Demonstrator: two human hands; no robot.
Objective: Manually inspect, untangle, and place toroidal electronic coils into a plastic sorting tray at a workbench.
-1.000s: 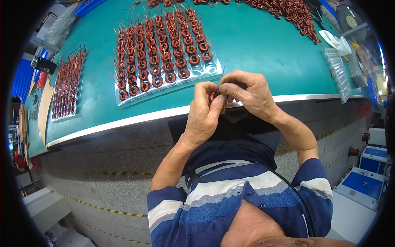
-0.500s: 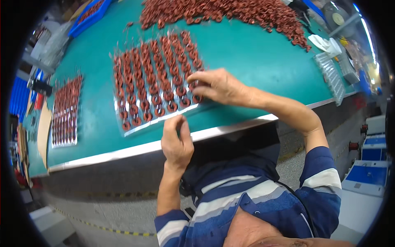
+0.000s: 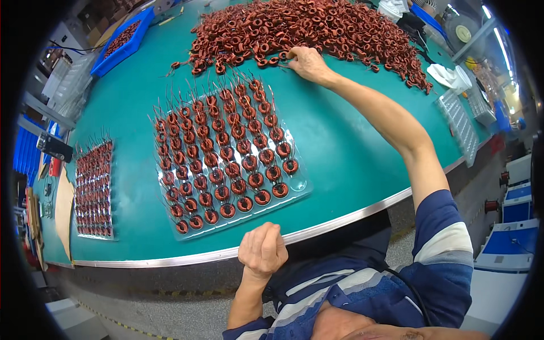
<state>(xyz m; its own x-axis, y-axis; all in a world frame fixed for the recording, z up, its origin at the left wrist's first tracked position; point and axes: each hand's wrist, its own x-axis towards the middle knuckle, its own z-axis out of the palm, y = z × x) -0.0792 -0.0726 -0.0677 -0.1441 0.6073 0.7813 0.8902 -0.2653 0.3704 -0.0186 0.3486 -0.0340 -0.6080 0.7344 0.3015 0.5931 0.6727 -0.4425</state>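
Observation:
A wide heap of copper-wound ring coils lies at the far side of the green table. At the heap's near edge, my right hand has its thumb and fingers closed on a coil, mostly hidden by the fingertips. Below it lies a clear plastic tray holding rows of wound coils, their wire leads sticking up. The round pocket at the tray's near right corner has no coil in it. My left hand is curled into a fist by the table's front edge; its inside is hidden.
Another filled coil tray stands at the left beside a brown cardboard piece. A blue bin with small parts sits at the far left. At the right are an unfilled clear tray and a white cloth.
My right hand has moved from the tray's right side up to the heap. My left hand's fingers have curled tighter. The whole view has shifted, with the table lower in it.

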